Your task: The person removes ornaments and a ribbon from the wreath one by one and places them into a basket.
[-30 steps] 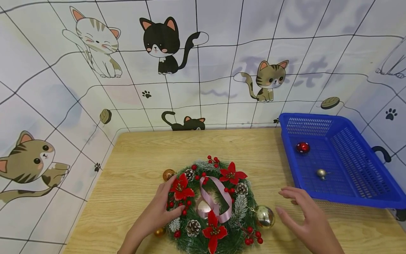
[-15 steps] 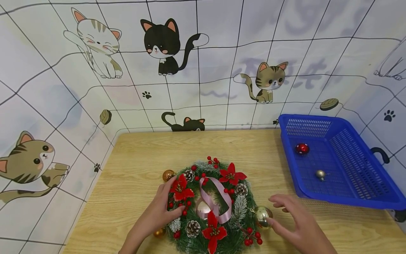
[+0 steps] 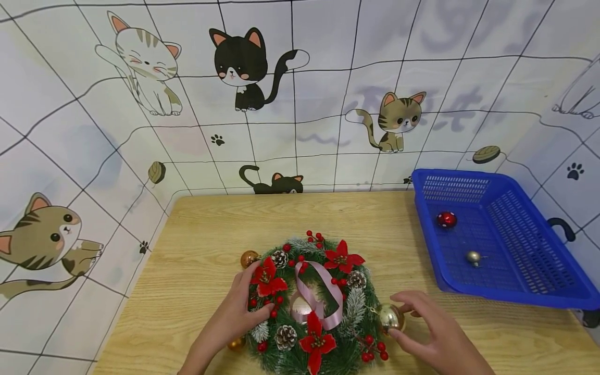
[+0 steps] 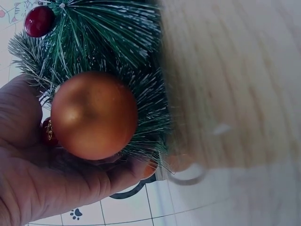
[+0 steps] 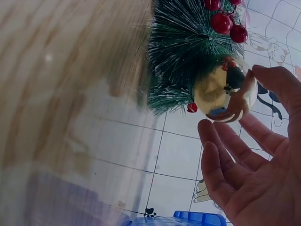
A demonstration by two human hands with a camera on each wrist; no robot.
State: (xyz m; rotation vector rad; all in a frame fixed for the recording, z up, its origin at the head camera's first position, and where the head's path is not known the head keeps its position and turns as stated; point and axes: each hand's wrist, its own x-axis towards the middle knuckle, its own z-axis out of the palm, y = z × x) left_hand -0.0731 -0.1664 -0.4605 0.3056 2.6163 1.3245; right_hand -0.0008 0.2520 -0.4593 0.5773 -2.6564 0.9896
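Note:
A green Christmas wreath (image 3: 354, 307) with red poinsettias, pinecones, berries and a pink ribbon (image 3: 330, 291) lies on the wooden table. My left hand (image 3: 229, 317) grips its left side, thumb on top and fingers around the outer edge. A shiny gold Christmas ball (image 3: 389, 316) hangs at the wreath's right edge. Thumb and fingertips of my right hand (image 3: 433, 333) pinch this ball, as the right wrist view also shows. One copper ball (image 3: 249, 258) sits at the wreath's upper left. Close to my left palm is a matte orange ball (image 4: 94, 115) in the left wrist view.
At the right stands a blue plastic basket (image 3: 428, 250), holding a red spotted ornament (image 3: 447, 219) and a small silver ball (image 3: 474, 257). A cat-print wall covering (image 3: 323, 172) encloses the wooden table (image 3: 206, 229) at the back and sides.
My right hand has moved left from beside the basket to the gold ball and closed its thumb and fingers on it. My left hand stays on the wreath.

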